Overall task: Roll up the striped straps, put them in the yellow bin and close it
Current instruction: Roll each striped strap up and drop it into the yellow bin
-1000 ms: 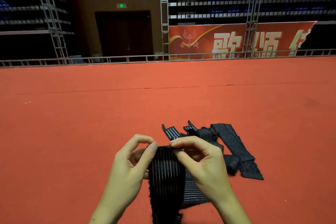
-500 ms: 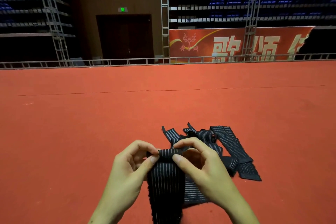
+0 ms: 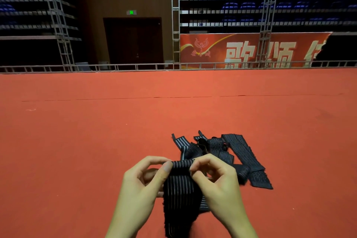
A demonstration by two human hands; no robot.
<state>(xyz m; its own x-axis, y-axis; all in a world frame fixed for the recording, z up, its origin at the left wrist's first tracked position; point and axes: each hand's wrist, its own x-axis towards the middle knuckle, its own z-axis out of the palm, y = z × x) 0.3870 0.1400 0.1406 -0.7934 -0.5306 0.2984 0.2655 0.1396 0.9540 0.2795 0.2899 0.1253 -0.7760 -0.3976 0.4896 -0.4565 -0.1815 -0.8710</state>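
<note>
Striped strap [image 3: 180, 189], held at 6 o'clock, now shows a thicker turned-over roll at its top edge than a second ago; rolling has only begun. Left hand [image 3: 143, 183] and right hand [image 3: 216, 181] pinch that roll with curled fingers. Remaining straps [image 3: 222, 152] lie loose on the red carpet [image 3: 77, 141] at 12 o'clock of the hands. No yellow bin is visible; contents cannot be told.

Head-worn view, forward and downward.

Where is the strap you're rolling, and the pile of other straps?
held strap [image 3: 180, 189], head view, on its striped middle.
pile of straps [image 3: 218, 147], head view, on a strap lying on the carpet.
</note>
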